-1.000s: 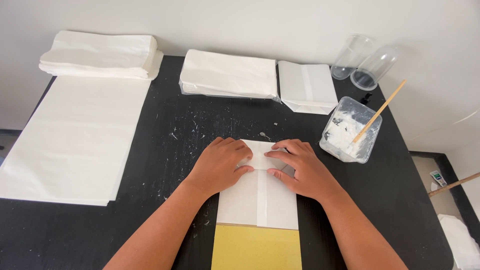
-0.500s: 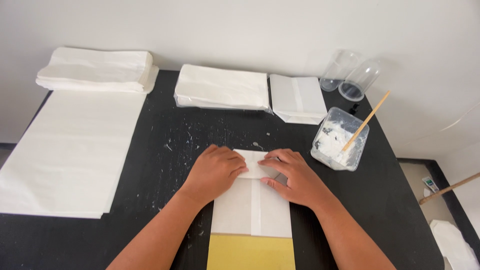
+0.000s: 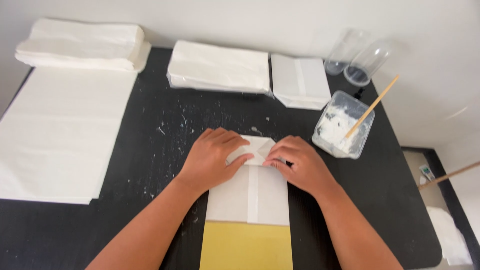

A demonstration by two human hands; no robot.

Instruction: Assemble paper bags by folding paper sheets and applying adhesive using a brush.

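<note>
Left hand [image 3: 212, 157] and right hand [image 3: 300, 162] flat, pressing folded end of white paper bag [image 3: 250, 192], black table [image 3: 150, 150]

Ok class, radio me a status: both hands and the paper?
Left hand and right hand flat on white paper bag's folded end. Paste tub stands apart, right. Nothing in the way.

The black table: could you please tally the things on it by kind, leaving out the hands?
Stacks and sheets of white paper: 4 — folded pile, large flat sheet, middle stack, small stack
White paper bag being folded: 1
Yellow board: 1
Clear plastic cups: 2
Paste tub with stick: 1
Total: 9
</note>
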